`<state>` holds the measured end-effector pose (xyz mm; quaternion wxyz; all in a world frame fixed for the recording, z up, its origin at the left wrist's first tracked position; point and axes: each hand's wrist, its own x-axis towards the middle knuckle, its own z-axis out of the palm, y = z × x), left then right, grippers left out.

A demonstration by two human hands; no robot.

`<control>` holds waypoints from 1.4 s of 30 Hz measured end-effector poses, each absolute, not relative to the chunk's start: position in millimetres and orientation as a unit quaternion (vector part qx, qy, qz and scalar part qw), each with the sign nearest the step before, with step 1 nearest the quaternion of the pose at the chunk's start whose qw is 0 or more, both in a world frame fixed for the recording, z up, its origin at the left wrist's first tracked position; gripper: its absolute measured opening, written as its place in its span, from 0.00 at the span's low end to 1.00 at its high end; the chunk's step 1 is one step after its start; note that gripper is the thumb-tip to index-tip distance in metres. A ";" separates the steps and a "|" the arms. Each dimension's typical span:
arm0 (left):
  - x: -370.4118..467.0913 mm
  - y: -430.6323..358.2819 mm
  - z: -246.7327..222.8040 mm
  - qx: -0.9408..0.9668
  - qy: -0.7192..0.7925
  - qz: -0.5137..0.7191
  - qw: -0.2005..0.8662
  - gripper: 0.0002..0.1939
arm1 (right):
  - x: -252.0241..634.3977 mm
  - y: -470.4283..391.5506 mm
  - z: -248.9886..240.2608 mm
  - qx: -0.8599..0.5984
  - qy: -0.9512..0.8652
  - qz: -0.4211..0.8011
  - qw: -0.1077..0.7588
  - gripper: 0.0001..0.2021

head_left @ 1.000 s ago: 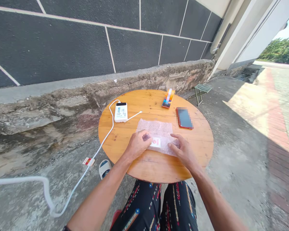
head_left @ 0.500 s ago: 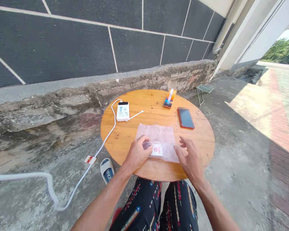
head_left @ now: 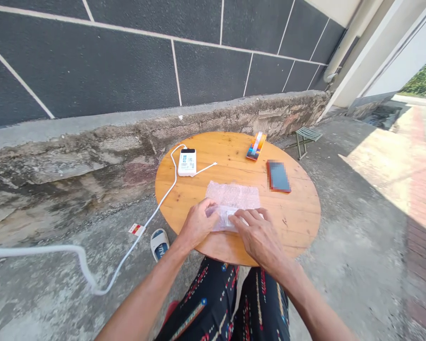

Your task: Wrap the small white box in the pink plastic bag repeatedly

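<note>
A sheet of clear pinkish bubble wrap [head_left: 234,193] lies near the front of the round wooden table [head_left: 287,222]. Its right part is folded over a small flat white item, which now shows only faintly through the plastic. My left hand [head_left: 198,221] has thumb and fingers curled round the left side of the wrapped bundle. From the right, my right hand [head_left: 258,235] holds the folded flap, fingers bent and pressed down on it. The right fingertips are partly hidden.
Toward the back left sits a white power adapter [head_left: 187,163] with a long white cable [head_left: 156,208] trailing to the floor. An orange tape dispenser [head_left: 256,146] and a dark phone [head_left: 279,176] are at the right. A folding stool [head_left: 307,136] stands beyond the table, near the wall.
My right hand has moved left, bringing the right part of the bubble wrap over the white item. My left hand stays at the wrap's left side. The view has shifted slightly.
</note>
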<state>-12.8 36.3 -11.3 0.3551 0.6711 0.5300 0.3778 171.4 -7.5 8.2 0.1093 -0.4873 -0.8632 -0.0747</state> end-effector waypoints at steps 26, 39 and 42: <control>-8.8 5.7 -12.7 0.440 0.632 0.388 0.507 0.18 | 169.5 -0.8 23.0 -0.478 -0.872 -0.085 0.065 0.12; 11.6 21.6 -8.8 0.484 0.656 0.330 0.476 0.05 | 168.1 1.3 26.6 -0.479 -0.872 -0.090 0.045 0.10; 10.8 20.9 -5.2 0.499 0.648 0.317 0.479 0.08 | 168.2 2.8 26.3 -0.480 -0.872 -0.089 0.045 0.10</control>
